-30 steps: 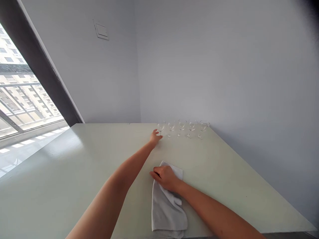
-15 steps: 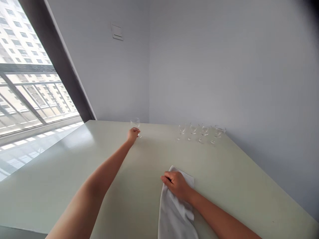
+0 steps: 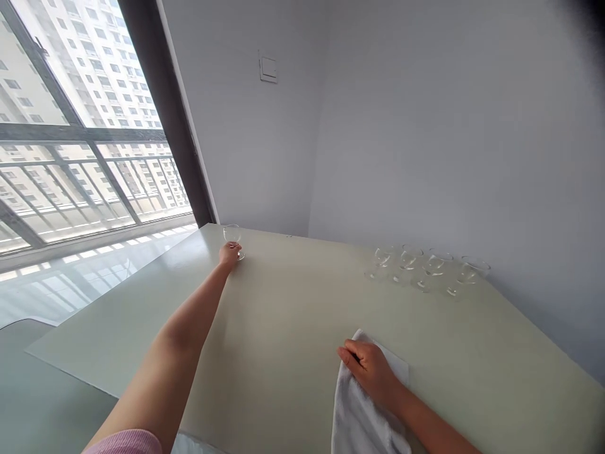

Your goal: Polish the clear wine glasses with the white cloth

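The left hand (image 3: 230,252) was closed around the lower part of a clear, stemmed drinking glass (image 3: 232,234). This glass was upright, near the far-left corner of the pale green, smooth tabletop (image 3: 293,302); contact between its foot and the surface could not be confirmed. The right hand (image 3: 371,371) was closed in a loose fist on top of a light grey, soft fabric cloth (image 3: 362,416); whether the fingers gripped a fold could not be determined. The cloth lay toward the near edge, right of the middle. Four clear, stemmed glasses (image 3: 433,263) were positioned upright in a row near the far-right corner, well apart from the glass at the left hand. A pink sleeve (image 3: 125,442) covered part of the left arm. A white, square wall switch (image 3: 269,69) was mounted above the far edge.
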